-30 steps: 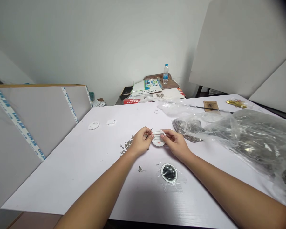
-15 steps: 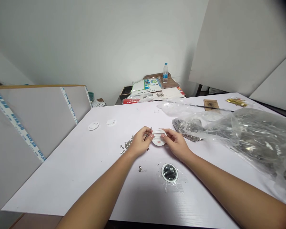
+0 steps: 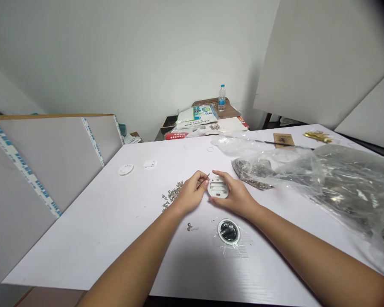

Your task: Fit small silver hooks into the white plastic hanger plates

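Overall, the white table [image 3: 121, 234] extends across the area in front of me. A large clear plastic bag [image 3: 333, 183] with shiny contents occupies the right side. Beyond the far edge, a water bottle [image 3: 222, 99] stands upright on a brown board [image 3: 231, 111].

My two hands are near each other at mid-table, one on each side of the round white housing [image 3: 218, 187]. My right hand [image 3: 222, 186] grips the housing from the right: thumb along the lower edge, index finger spread above the upper edge. My left hand [image 3: 202, 187] is closed on a thin rod and sits at the left edge; contact there cannot be confirmed. Slots on the housing face upward toward me.

A pile of small metal parts [image 3: 172, 195] lies just left of my left hand. A black-centred disc [image 3: 229, 231] with a white rim rests nearer to me, beside clear film [image 3: 238, 251]. The thin rod [image 3: 204, 181] slants upward to the right.
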